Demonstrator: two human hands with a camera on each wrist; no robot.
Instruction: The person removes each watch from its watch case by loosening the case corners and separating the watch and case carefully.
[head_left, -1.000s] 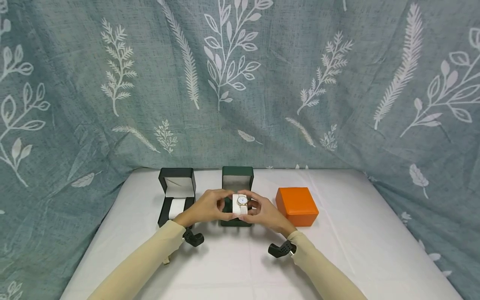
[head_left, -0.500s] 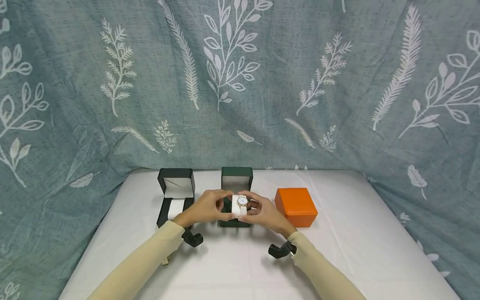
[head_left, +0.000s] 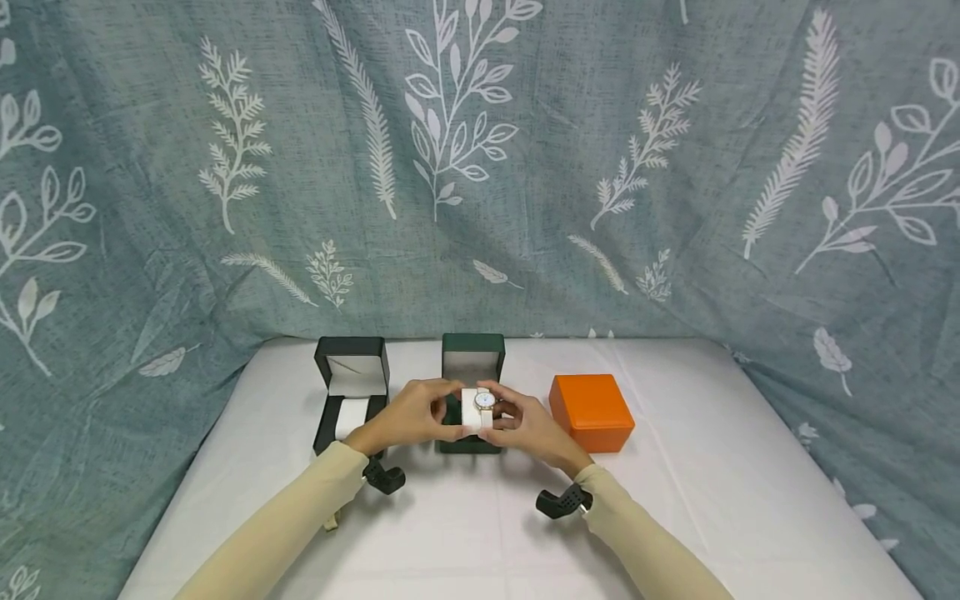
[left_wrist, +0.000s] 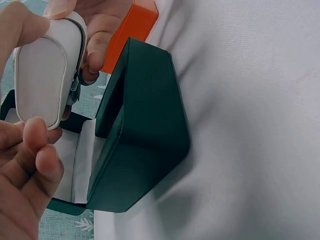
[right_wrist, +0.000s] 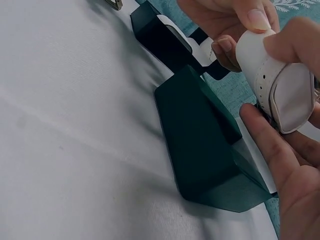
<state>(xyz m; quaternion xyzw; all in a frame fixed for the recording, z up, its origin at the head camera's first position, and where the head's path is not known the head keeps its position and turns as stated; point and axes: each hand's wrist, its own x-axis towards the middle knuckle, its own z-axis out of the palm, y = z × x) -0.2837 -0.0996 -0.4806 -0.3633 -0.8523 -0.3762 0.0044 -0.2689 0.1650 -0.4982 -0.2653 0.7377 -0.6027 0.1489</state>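
Observation:
Both hands hold a white watch cushion [head_left: 469, 413] above the open green watch box [head_left: 473, 343]. Around the cushion's right part wraps a wristwatch [head_left: 485, 402] with a white strap, round pale dial and gold-toned case. My left hand [head_left: 417, 410] grips the cushion's left end between thumb and fingers. At the watch side, my right hand [head_left: 537, 427] grips the strapped cushion, thumb near, fingers far. The left wrist view shows the cushion's flat end [left_wrist: 41, 82]; holes in the strap [right_wrist: 264, 77] appear in the right wrist view. The hands partly hide the green box's base.
An open black watch box [head_left: 352, 347] with a white cushion [head_left: 352, 414] inside stands at left. At right sits a closed orange box [head_left: 592, 408]. A small gold-toned object [head_left: 332, 522], mostly hidden, lies by the left forearm. White cloth [head_left: 465, 542] covers the table; a patterned curtain hangs behind.
Both hands keep their hold on the cushion over the green box, with only a very slight shift leftward. The boxes stay where they were.

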